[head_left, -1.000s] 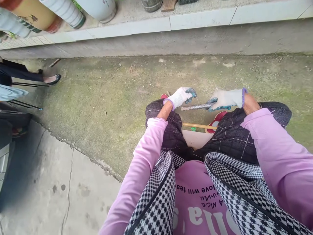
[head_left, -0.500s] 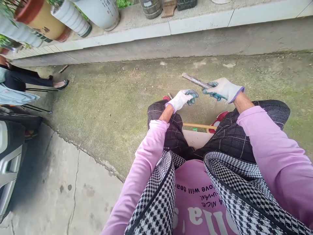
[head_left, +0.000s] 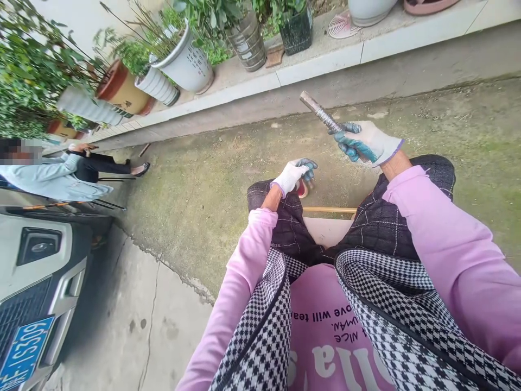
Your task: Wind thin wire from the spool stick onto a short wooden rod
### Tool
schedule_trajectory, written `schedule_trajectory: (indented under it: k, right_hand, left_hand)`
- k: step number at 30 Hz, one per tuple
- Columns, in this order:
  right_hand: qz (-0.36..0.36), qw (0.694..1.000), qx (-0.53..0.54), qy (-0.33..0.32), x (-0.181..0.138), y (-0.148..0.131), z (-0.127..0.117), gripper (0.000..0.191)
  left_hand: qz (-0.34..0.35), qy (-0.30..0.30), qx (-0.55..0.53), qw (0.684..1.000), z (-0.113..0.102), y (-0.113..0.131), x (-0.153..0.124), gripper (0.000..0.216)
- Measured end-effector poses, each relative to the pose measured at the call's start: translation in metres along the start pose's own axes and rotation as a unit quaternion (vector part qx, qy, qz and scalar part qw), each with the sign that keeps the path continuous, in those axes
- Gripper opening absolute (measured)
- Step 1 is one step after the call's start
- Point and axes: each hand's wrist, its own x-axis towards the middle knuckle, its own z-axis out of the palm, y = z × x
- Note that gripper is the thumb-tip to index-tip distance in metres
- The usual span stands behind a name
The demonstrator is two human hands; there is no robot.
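My right hand (head_left: 366, 142), in a white glove with a teal palm, is closed round a ribbed grey metal rod (head_left: 319, 113). The rod sticks up and to the left, raised above my right knee. My left hand (head_left: 293, 174), gloved the same way, rests over my left knee with its fingers curled; what they pinch, if anything, is too small to make out. I sit with both knees apart in dark checked trousers. A thin wooden stick (head_left: 329, 209) lies across the ground between my legs, above a pale board (head_left: 325, 231).
A raised white-edged ledge (head_left: 252, 87) carries several potted plants (head_left: 185, 60) along the back. A seated person in a light blue top (head_left: 57, 179) is at the left. A car front with a blue plate (head_left: 28, 293) stands at the lower left. Mossy concrete ground (head_left: 195, 184) lies ahead.
My right hand has lifted the rod up and back from level between both hands to raised and tilted. My left hand let go of the rod's end. The view has tilted upward.
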Motion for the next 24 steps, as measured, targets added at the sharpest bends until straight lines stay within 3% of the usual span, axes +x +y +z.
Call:
schedule_trajectory:
  k: [5,7,10,13,16,19,24]
  right_hand:
    - [-0.015,1.0,-0.021,0.002,0.0,0.003,-0.013,0.019]
    - [-0.029,0.993,-0.104,0.04,0.003,0.007,-0.023,0.015]
    - [-0.054,0.953,-0.268,0.13,0.01,0.014,-0.034,0.015]
    - [-0.044,0.945,-0.279,0.164,0.019,0.02,-0.032,0.021]
    - [-0.029,0.976,-0.17,0.135,0.026,0.025,-0.021,0.029]
    - [-0.033,0.994,-0.054,0.093,0.02,0.031,-0.012,0.051]
    - [-0.061,0.993,0.036,-0.094,-0.025,0.044,-0.015,0.068]
  left_hand:
    - [-0.008,-0.046,0.017,0.999,0.011,0.009,-0.011,0.02]
    - [-0.017,-0.076,0.054,0.996,0.018,0.01,-0.011,0.021]
    - [-0.029,-0.101,0.072,0.992,0.027,0.009,-0.008,0.022]
    - [-0.028,-0.094,0.052,0.994,0.029,0.006,-0.005,0.023]
    - [-0.021,-0.087,0.034,0.995,0.02,0.0,-0.004,0.024]
    - [-0.004,-0.074,0.013,0.997,0.007,-0.009,-0.007,0.02]
    - [0.025,-0.05,0.012,0.998,-0.002,-0.03,-0.008,0.021]
